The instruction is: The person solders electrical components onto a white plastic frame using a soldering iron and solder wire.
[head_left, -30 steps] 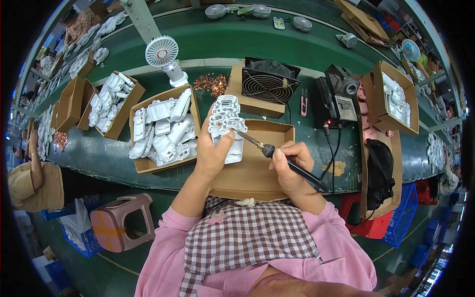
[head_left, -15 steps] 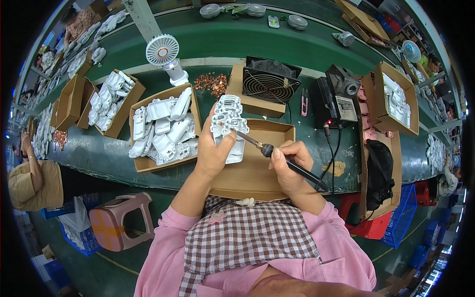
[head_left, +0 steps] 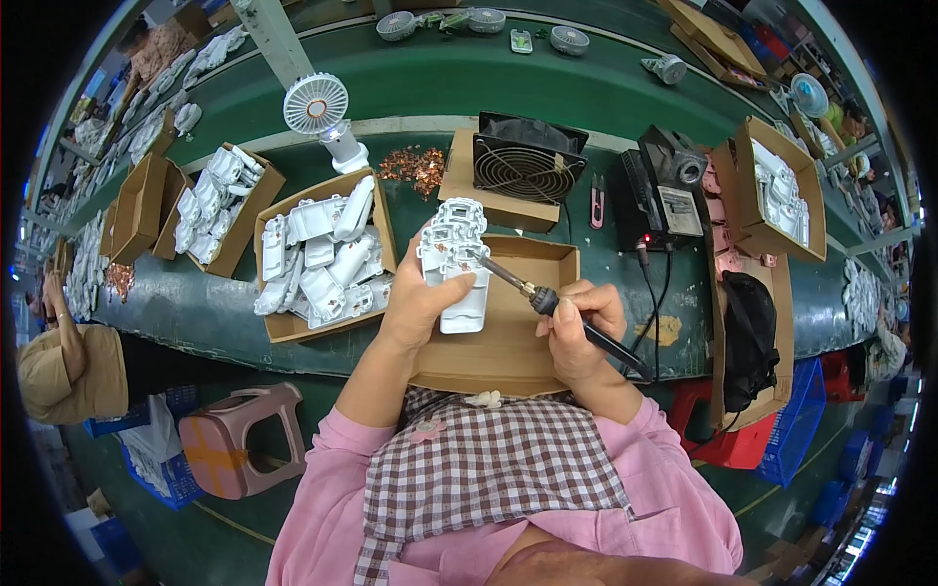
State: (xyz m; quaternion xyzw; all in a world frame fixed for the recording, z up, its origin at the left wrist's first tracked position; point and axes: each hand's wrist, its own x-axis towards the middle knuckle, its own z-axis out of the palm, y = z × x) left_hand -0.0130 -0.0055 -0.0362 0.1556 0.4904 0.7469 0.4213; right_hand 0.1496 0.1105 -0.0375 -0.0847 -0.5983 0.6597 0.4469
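Observation:
White plastic housings [head_left: 463,311], several together with copper-coloured bits showing inside, are gripped in my left hand [head_left: 418,298], thumb across the front. My right hand [head_left: 584,337] is closed round the dark handle of a soldering iron [head_left: 543,300]. The iron's metal tip reaches up and left to the upper part of the housings; whether it touches cannot be told. Both hands are above an open cardboard tray [head_left: 498,366]. Left of my left hand stands a cardboard box [head_left: 332,330] full of similar white housings.
Behind the tray, a black fan [head_left: 529,168] rests on cardboard. Right of it are pink tweezers [head_left: 597,203] and a black soldering station [head_left: 647,210] with cables. Small copper pieces [head_left: 415,169] lie beside a white handheld fan [head_left: 318,104]. A black bag [head_left: 748,332] sits far right.
The housings in my left hand have tilted, showing more of their lower part. My right hand and the iron have shifted slightly right and down.

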